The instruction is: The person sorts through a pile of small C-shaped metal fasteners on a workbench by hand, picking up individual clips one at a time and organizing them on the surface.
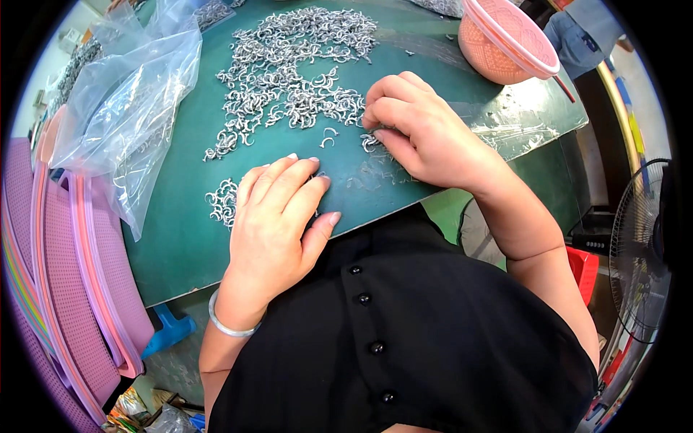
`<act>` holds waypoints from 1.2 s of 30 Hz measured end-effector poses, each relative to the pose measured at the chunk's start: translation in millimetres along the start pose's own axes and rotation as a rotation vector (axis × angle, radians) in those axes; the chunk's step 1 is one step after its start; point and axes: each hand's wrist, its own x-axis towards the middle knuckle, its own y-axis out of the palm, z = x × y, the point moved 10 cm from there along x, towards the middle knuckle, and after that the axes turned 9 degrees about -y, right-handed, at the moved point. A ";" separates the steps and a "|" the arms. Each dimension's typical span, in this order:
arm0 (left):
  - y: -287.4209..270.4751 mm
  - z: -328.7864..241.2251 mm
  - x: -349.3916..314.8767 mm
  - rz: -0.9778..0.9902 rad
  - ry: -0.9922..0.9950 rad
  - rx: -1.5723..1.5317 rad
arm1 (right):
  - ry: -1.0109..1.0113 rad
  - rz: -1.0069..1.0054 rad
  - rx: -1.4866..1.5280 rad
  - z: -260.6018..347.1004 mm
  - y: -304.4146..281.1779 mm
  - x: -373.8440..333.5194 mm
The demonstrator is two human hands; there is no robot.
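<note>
Over the green tabletop (180,249), my left hand (278,213) lies palm down with its fingers stretched out. Beside and partly under it is a small cluster of silvery curved metal pieces (220,202). My right hand (426,133) is farther out to the right, its fingers curled and thumb drawn in at a few curved metal pieces (370,142); its fingertips are partly hidden. A large heap of the same hook-like pieces (296,86) spreads beyond both hands. Two or so loose pieces (328,137) lie between the heap and my hands.
A clear plastic bag (137,108) lies at the left, against stacked purple perforated baskets (68,281). A pink bowl-shaped basket (494,47) stands far right near the table edge. Past it a person in jeans (577,43) is partly visible. A fan (639,249) stands right.
</note>
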 end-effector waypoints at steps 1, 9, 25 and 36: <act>0.2 0.4 0.0 0.000 -0.002 -0.002 | 0.007 -0.009 -0.008 0.5 -1.5 0.0; -0.2 0.8 0.3 -0.006 -0.005 -0.007 | -0.062 0.029 0.044 6.3 8.4 5.1; -1.0 0.6 0.8 -0.009 -0.003 -0.021 | 0.116 -0.084 0.358 -6.0 5.3 7.5; -0.2 0.7 0.3 -0.002 0.001 -0.009 | -0.013 -0.021 0.134 -3.1 1.8 0.9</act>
